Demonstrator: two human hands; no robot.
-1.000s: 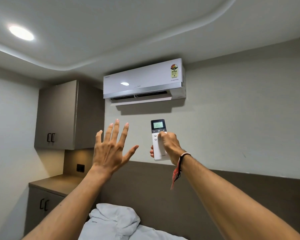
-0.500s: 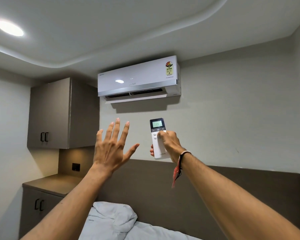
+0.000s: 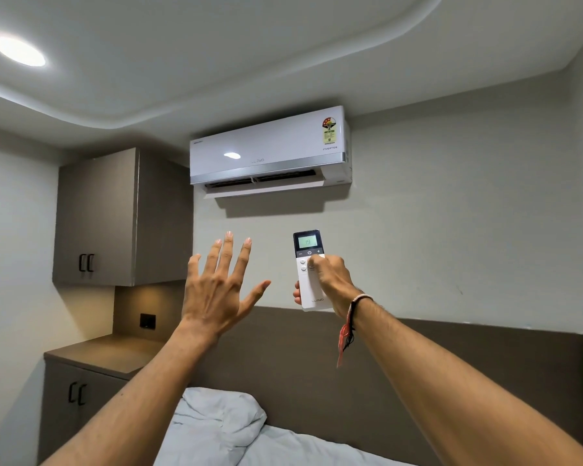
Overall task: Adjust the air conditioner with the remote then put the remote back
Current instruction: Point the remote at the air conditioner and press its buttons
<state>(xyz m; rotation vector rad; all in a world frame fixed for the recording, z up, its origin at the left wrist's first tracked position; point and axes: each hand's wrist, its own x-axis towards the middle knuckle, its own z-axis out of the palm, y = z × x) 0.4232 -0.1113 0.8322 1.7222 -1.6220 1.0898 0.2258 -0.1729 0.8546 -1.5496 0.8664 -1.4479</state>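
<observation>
A white wall-mounted air conditioner (image 3: 270, 153) hangs high on the far wall with its lower flap open. My right hand (image 3: 330, 280) holds a white remote (image 3: 308, 287) upright below the unit, pointed at it, with the thumb resting on the buttons under the lit green display, which reads 19. My left hand (image 3: 216, 287) is raised to the left of the remote, palm forward, fingers spread, holding nothing. A red thread band hangs from my right wrist.
A brown upper cabinet (image 3: 115, 216) is fixed to the wall left of the air conditioner, above a low cabinet with a countertop (image 3: 105, 354). A bed with a white pillow (image 3: 216, 418) lies below, against a brown headboard panel (image 3: 418, 364). A ceiling light (image 3: 17, 50) glows at top left.
The remote's display reads a different number than one second ago, now 19. Both hands stay in nearly the same pose; the view has shifted slightly.
</observation>
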